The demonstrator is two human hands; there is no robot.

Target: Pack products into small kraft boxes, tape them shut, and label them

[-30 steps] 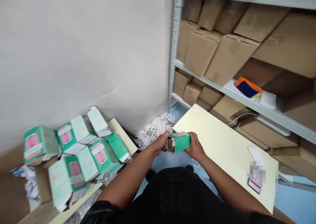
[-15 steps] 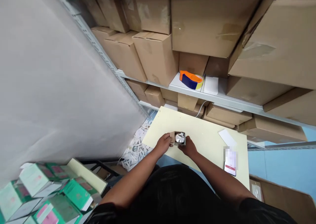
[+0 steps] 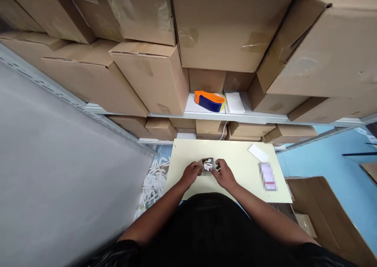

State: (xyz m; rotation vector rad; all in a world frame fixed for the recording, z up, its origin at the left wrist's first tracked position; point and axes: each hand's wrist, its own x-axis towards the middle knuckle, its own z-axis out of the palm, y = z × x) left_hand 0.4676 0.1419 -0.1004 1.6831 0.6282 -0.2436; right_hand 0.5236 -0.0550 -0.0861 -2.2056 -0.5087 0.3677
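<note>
A small open cardboard box [image 3: 202, 167] is held up over the pale yellow table, close to my body. Inside it sits a shiny, rounded metal object [image 3: 208, 165] whose exact kind I cannot make out. My left hand [image 3: 191, 174] grips the box's left side, at what looks like a flap. Around the right side curls my right hand [image 3: 225, 175], its thumb by the front edge near the shiny object and its fingers behind.
The yellow table [image 3: 235, 153] carries a white card [image 3: 258, 152] and a phone-like item [image 3: 268, 176], partly pixelated. Shelves beyond hold cardboard boxes [image 3: 150, 76] and orange and blue tape rolls [image 3: 209, 101]. White scraps [image 3: 153, 184] litter the floor left. A large open carton [image 3: 321, 208] stands right.
My view has swung right, and the green boxes at lower left have left the picture. My right thumb has shifted to the box's front edge, near the shiny object.
</note>
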